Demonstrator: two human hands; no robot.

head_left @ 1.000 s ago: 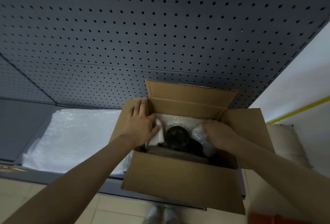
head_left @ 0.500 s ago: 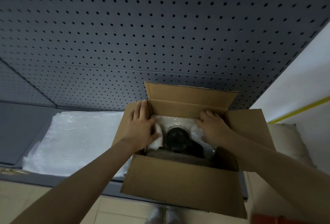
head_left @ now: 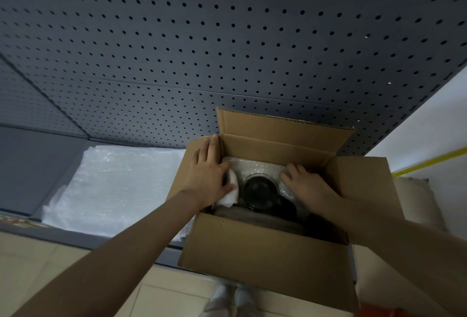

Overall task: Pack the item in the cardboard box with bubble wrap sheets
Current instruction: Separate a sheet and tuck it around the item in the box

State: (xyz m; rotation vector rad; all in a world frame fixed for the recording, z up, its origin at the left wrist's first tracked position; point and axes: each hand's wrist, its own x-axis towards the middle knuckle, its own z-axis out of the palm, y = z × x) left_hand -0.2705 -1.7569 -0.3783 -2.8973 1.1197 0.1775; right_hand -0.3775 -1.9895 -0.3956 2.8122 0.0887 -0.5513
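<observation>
Two hands in box [head_left: 265,253]: left hand [head_left: 209,175] flat, pressing white wrap [head_left: 231,194] at wall; right hand [head_left: 307,185] spread, gripping nothing, on bubble wrap. Dark glass-like item [head_left: 259,191] sits between them. Likely fragile, slippery; hold by padded sides.

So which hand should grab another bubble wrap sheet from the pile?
Probably the left hand. It rests at the box's left edge, right beside the pile. The right hand is pressing wrap on the far side of the item.
</observation>
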